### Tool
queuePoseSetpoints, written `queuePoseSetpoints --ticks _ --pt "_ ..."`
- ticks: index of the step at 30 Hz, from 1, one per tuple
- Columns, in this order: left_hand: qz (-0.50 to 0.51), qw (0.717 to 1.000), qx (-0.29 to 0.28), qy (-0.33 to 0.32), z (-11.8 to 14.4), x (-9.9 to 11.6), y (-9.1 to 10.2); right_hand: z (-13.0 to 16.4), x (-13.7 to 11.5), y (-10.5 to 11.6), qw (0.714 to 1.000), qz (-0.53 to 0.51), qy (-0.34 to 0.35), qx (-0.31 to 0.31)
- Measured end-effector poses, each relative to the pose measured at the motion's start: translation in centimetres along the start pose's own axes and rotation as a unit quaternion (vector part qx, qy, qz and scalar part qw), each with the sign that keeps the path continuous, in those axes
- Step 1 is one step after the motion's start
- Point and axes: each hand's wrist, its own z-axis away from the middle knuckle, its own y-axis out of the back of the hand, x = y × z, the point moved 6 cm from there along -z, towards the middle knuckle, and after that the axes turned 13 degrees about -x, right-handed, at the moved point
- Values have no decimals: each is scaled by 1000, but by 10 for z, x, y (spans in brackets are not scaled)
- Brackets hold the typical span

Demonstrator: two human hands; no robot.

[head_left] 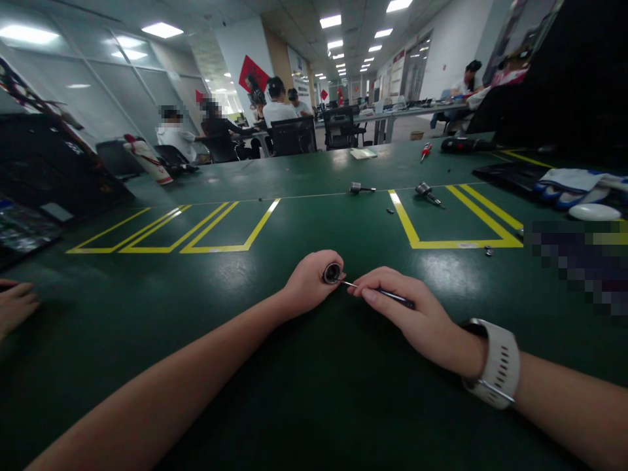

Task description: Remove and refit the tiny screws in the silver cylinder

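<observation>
My left hand (309, 281) rests on the green table (314, 392) and grips a small black round part (332, 273), its open end turned toward my right hand. My right hand (409, 314) pinches a thin metal tool (366, 289) like a pen; the tool's tip touches the rim of the round part. A white watch (495, 363) is on my right wrist.
Two small metal parts (360, 189) (426, 191) lie farther back near yellow tape lines (407, 226). A red screwdriver (426, 151), gloves (574, 183) and a white oval object (593, 212) sit at right. Another person's hand (14, 304) rests at the left edge. People sit at desks behind.
</observation>
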Motion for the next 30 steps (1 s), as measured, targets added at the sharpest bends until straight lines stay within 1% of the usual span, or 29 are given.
queuePoseSetpoints --ticks 4,7,9,11,13,16,19,21,22,24,28,30 --pt "-4 1000 -4 -10 1 3 0 3 -7 1 998 46 19 30" --pt "-20 1000 -9 -4 1 3 0 2 -11 -3 996 86 28 18" --pt "-38 999 -17 -3 1 4 -1 0 -8 -4 997 74 13 9" --pt "-60 998 -26 -11 1 5 -2 -2 1 -1 1000 11 -21 8" --pt "-73 997 -32 -23 2 7 -3 -3 12 3 994 -95 -53 17" --pt "-60 997 -28 -39 4 10 -1 -5 25 6 965 -248 -80 38" --pt "-23 998 -14 -52 5 11 1 -6 31 5 941 -321 -98 45" --pt "-4 998 -8 -59 4 11 2 -6 31 3 934 -340 -102 46" --pt "1 998 -5 -59 4 10 2 -6 31 3 934 -340 -100 46" --pt "0 999 0 -51 3 9 2 -5 28 4 945 -312 -87 46" --pt "-28 999 0 -18 2 6 2 -1 19 6 982 -172 -57 47" --pt "-55 998 -11 -8 3 5 0 0 17 4 989 -125 -63 35"
